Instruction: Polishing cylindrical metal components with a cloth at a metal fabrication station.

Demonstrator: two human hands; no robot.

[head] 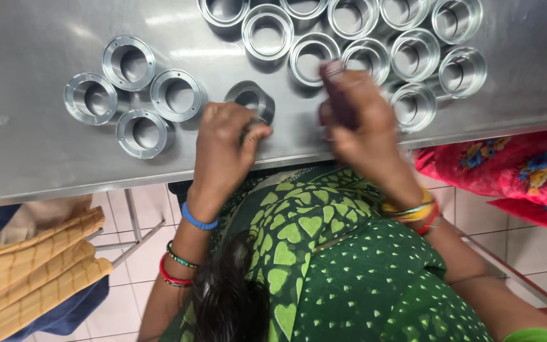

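Observation:
My left hand [226, 142] grips a short machined metal sleeve [252, 98] lying on its side near the front edge of the steel table [26, 158]. My right hand [359, 123] is blurred and closed around a small dark, purplish object [335, 95], held just right of the sleeve; what the object is cannot be told. Several identical flanged metal rings stand upright in a cluster at the left [140, 95]. A larger cluster of rings [375, 38] stands at the back right, just beyond my right hand.
The table's front edge [96, 183] runs across the middle of the view. Below it are a tiled floor [137, 266], yellow checked cloth over blue fabric [33, 266] at the left, and red floral cloth [514, 168] at the right. My green patterned garment fills the bottom centre.

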